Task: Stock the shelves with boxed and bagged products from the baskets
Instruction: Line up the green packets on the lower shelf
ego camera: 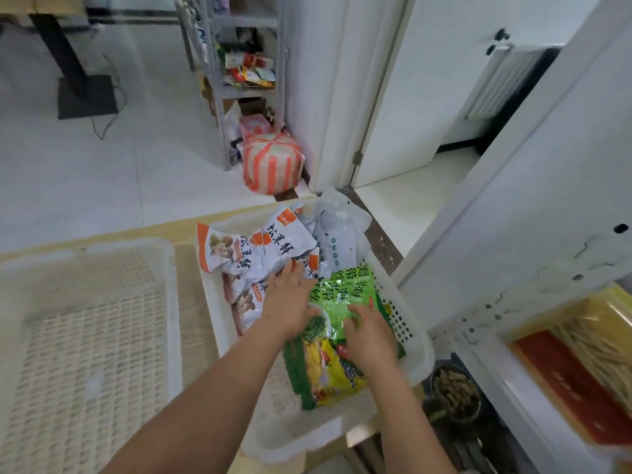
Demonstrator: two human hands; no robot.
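Observation:
A white plastic basket on the table holds bagged products. White-and-orange mushroom bags lie at its far left, bright green seaweed bags in the middle, a yellow-and-green bag nearest me. My left hand reaches into the basket with its fingers spread over the edge between the mushroom bags and the green bags. My right hand lies on a green seaweed bag with its fingers curled onto the bag's near edge. A grey shelf rack with mixed packets stands far off by the wall.
A second, empty white basket sits to the left on the wooden table. A white cabinet door stands open on the right. A striped orange-and-white bundle lies on the floor by the rack. A black stand base is far left.

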